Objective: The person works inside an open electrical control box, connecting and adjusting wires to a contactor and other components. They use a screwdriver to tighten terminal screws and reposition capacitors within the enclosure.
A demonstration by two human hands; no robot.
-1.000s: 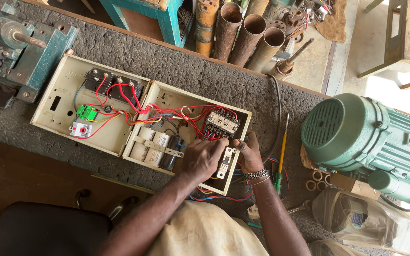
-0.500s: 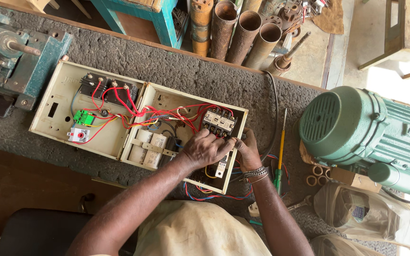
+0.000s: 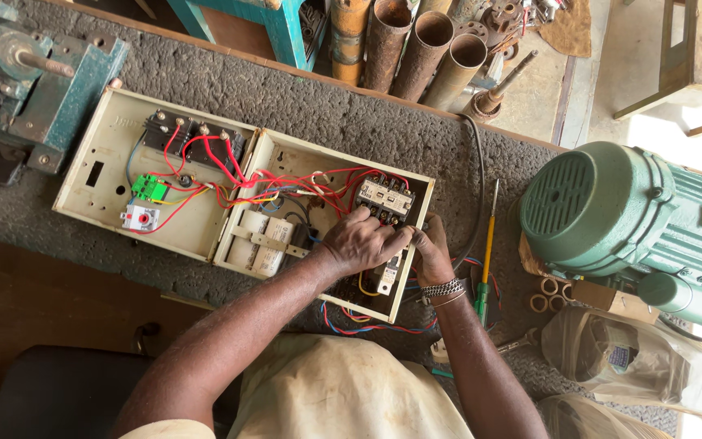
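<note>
Inside the open starter box (image 3: 286,154), left hand (image 3: 361,242) pinches wiring beneath the contactor (image 3: 384,197); right hand (image 3: 431,254) steadies the wall, grip curled (contents hidden).

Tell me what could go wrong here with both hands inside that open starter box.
The left hand and right hand crowd the contactor among loose red wires; one could get tugged off its terminal. The screwdriver lies right beside the box and might get knocked.

head-worn view, steeply downward, close over workbench (image 3: 351,106)
</note>
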